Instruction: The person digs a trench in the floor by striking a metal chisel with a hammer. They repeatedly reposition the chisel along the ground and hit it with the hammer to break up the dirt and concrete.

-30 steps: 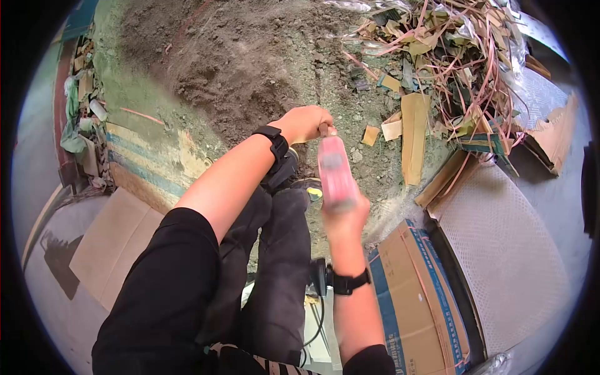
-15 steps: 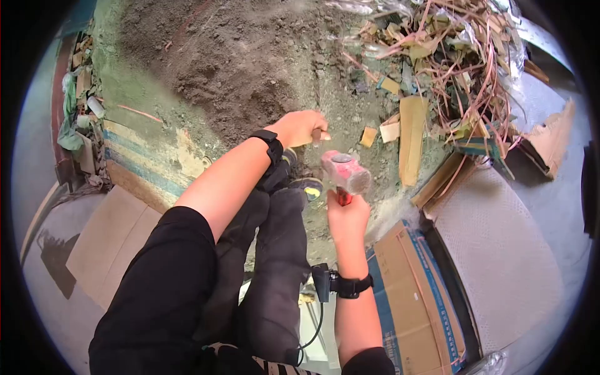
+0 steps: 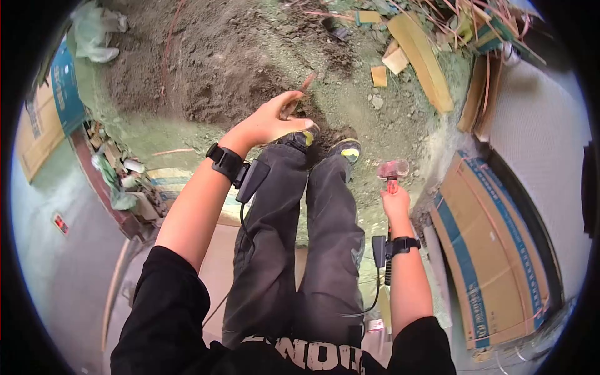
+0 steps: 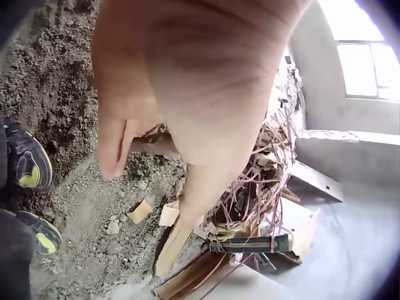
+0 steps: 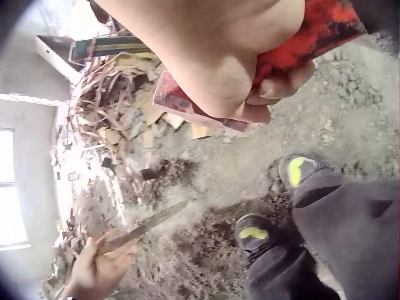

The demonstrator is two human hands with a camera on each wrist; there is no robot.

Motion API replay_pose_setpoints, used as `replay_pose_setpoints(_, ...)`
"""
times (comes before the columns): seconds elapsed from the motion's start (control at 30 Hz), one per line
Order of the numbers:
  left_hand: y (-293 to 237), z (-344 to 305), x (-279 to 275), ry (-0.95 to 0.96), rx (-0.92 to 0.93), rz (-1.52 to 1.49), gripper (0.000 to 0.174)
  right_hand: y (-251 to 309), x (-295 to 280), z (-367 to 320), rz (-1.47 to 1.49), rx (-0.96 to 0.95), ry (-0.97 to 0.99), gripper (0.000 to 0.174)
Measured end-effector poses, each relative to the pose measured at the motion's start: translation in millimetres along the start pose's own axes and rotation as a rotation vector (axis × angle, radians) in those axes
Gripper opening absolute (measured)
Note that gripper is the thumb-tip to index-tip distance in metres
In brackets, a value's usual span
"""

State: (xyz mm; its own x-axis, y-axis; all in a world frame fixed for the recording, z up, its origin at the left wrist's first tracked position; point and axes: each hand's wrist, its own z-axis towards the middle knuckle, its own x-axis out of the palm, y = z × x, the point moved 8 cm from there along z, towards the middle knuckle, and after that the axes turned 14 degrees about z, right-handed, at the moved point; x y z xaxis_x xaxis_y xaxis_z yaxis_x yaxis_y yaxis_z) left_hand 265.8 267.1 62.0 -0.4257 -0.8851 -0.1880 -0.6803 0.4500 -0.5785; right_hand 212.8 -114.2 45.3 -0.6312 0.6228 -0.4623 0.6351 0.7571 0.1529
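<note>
My left hand [image 3: 270, 122] is low over the dirt in front of my shoes, thumb spread away from curved fingers. A narrow rusty metal chisel [image 3: 308, 81] lies between them, its length pointing forward past the fingers. In the right wrist view the chisel [image 5: 150, 225] slants from the left hand [image 5: 100, 269] over the loose soil. Off to the right, my right hand [image 3: 395, 203] grips the red handle of a hammer [image 3: 392, 169], whose pinkish head points forward. The right wrist view shows the fingers curled round the worn red handle [image 5: 319, 37].
A mound of dark loose soil [image 3: 206, 69] spreads ahead. Strapping and cardboard scraps [image 3: 481, 19] are heaped at the far right, near a long cardboard strip [image 3: 422, 62]. Flattened cartons [image 3: 490, 250] stand at my right. A plastic bag [image 3: 97, 31] is far left.
The hammer has swung away from the chisel and out to the right. My left hand has loosened from its fist, and the chisel now tilts forward. The head view has shifted.
</note>
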Motion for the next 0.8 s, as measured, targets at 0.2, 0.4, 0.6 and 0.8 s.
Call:
replay_pose_setpoints(0.2,-8.5,-20.5,-17.4,-0.445,-0.300,-0.006,0.043,-87.1,12.8,20.2,-0.031,0.363,0.108,0.018)
replay_pose_setpoints(0.4,26.7,4.4,-9.9,-0.329,-0.508,0.234,0.033,-60.9,-8.4,10.0,-0.260,0.270,0.129,0.022)
replay_pose_setpoints(0.6,22.4,17.5,44.5,0.185,-0.739,-0.198,0.018,-34.9,-3.1,30.1,-0.204,0.246,0.107,0.023)
replay_pose_setpoints(0.8,22.1,16.4,65.8,0.195,-0.729,-0.317,0.015,-15.6,17.9,37.3,-0.101,0.276,0.123,0.024)
